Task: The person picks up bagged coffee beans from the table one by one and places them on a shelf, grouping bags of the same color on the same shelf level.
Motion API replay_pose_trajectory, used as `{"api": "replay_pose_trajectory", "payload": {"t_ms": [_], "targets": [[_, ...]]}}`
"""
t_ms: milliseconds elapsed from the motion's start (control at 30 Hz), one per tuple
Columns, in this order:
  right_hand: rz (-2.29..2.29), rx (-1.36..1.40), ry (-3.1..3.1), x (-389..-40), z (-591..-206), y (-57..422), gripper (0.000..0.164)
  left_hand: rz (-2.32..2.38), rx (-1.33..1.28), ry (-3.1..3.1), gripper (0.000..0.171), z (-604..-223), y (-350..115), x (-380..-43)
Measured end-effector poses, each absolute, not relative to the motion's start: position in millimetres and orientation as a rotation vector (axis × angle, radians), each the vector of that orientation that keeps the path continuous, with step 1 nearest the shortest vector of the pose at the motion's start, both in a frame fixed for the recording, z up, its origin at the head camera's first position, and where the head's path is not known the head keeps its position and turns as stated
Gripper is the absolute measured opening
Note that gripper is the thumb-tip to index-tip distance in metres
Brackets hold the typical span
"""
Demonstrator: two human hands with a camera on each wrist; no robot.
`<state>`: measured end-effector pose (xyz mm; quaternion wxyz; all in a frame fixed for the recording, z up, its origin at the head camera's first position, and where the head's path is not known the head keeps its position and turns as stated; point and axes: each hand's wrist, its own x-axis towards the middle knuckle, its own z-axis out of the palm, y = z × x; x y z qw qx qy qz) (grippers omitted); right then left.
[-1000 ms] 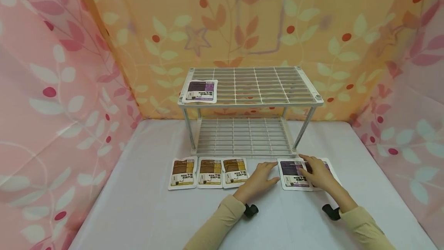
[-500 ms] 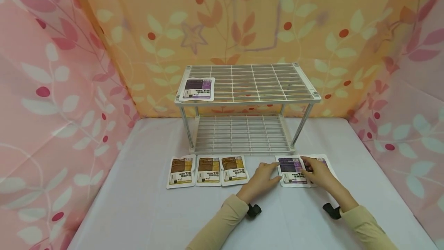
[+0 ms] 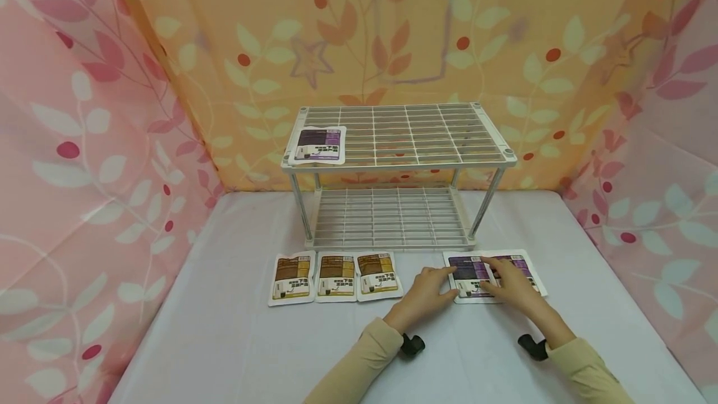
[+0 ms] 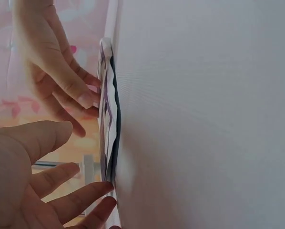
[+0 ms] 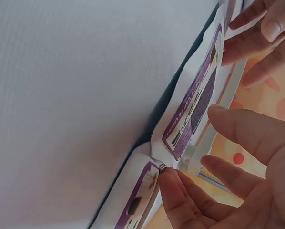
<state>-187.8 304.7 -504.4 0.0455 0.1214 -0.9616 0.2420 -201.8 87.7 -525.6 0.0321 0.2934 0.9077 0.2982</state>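
Two flat white pouches with purple labels lie side by side on the white table at the right. My left hand (image 3: 423, 295) is at the left edge of the left purple pouch (image 3: 467, 265), its fingertips touching that edge in the left wrist view. My right hand (image 3: 516, 288) reaches over the join between it and the right purple pouch (image 3: 530, 269). In the right wrist view the right hand's fingers (image 5: 173, 188) touch near that join, while the thumb stays apart from the pouches. The right hand partly covers both pouches in the head view.
A two-tier white wire rack (image 3: 415, 136) stands behind the pouches. Another purple pouch (image 3: 318, 144) lies on its upper shelf, at the left front corner. Three brown-and-yellow pouches (image 3: 336, 277) lie in a row on the table left of my hands.
My right hand has shifted slightly left, uncovering more of the right purple pouch. The left hand stays at the left pouch's edge. The head view has shifted a little.
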Motion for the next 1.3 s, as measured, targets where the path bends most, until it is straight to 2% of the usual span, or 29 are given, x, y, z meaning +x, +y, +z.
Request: {"api": "replay_pose_trajectory", "payload": {"t_ms": [800,1300], "targets": [[0.828,0.379,-2.884,-183.3,-511.0,280.2,0.07,1.231,0.907,2.694,0.045,-516.7,63.4,-189.7],[0.956,0.375,-2.814,-182.9,-501.6,267.5,0.068,1.535,0.863,2.673,0.045,-508.2,56.7,-193.9]]}}
